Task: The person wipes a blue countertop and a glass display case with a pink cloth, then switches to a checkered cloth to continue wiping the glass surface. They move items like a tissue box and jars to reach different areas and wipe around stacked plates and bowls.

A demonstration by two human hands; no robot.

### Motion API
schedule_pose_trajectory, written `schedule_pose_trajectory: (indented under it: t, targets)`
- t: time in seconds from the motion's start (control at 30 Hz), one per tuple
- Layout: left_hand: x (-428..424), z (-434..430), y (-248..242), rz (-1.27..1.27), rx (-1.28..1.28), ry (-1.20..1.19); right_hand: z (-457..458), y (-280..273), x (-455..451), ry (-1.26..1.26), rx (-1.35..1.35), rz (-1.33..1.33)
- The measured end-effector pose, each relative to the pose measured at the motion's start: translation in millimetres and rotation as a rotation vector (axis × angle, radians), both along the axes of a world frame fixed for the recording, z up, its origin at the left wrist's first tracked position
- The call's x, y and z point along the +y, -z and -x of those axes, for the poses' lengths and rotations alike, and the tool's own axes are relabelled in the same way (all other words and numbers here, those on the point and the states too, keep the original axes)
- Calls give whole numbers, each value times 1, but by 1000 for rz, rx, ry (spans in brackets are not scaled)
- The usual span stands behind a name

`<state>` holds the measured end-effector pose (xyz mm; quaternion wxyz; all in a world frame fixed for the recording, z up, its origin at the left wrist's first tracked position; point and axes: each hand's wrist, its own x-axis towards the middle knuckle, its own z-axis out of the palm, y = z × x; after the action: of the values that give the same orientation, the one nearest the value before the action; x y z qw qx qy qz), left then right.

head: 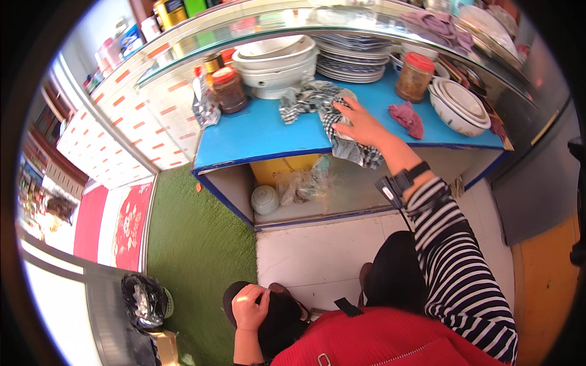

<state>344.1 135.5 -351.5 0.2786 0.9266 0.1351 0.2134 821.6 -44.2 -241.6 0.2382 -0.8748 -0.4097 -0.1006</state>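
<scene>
My right hand [359, 122] rests with spread fingers on a black-and-white checked cloth [316, 98], which lies bunched on the blue cabinet top [274, 132] and hangs over its front edge. Whether the fingers grip the cloth cannot be told. Down at the lower left, my left hand [250, 304] lies on my knee, fingers loosely curled, with nothing seen in it. Right of the checked cloth lies a crumpled pink cloth [407, 120]. Behind the cloths stand white ceramic bowls [277, 64] and a stack of plates [351, 59].
Jars with red lids stand left [229, 89] and right [414, 78]; nested enamel bowls [460, 107] are at the right end. A glass shelf [284, 34] crosses above. The open lower compartment holds a lidded pot [265, 200] and plastic bags [304, 183]. A lined bin [144, 302] stands lower left.
</scene>
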Motion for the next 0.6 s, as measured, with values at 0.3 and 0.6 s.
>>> schedule_pose_trajectory:
  t: [0.3, 0.6]
  targets:
    - [4, -2, 1, 31, -29, 3, -10, 5, 154, -150, -12, 362]
    - [-1, -11, -3, 34, 1, 54, 115, 29, 236, -384, -282, 109]
